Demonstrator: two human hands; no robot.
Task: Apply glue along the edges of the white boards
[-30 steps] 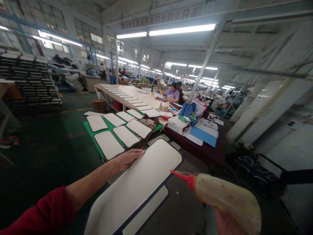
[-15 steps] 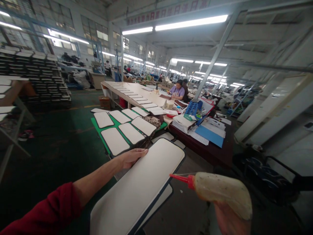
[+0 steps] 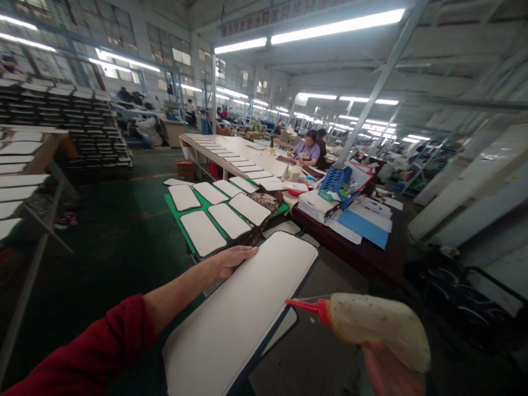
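Note:
My left hand grips the far left edge of a long white panel with rounded corners and a dark border. The panel slants up and away from me. In my right hand is a squeeze bottle of cloudy yellowish glue, lying on its side with its red nozzle pointing left. The nozzle tip is at the panel's right edge; whether it touches cannot be made out. Part of another white panel shows beneath. The bottle hides most of my right fingers.
Several white panels lie on a green board ahead. Beyond it, a long table carries more panels, with a person seated there. Papers and a blue folder cover a dark desk at right. Stacked panels stand far left.
The view has shifted slightly, so the surroundings sit further right. The nozzle tip is a little nearer along the panel's right edge. Both hands keep their hold.

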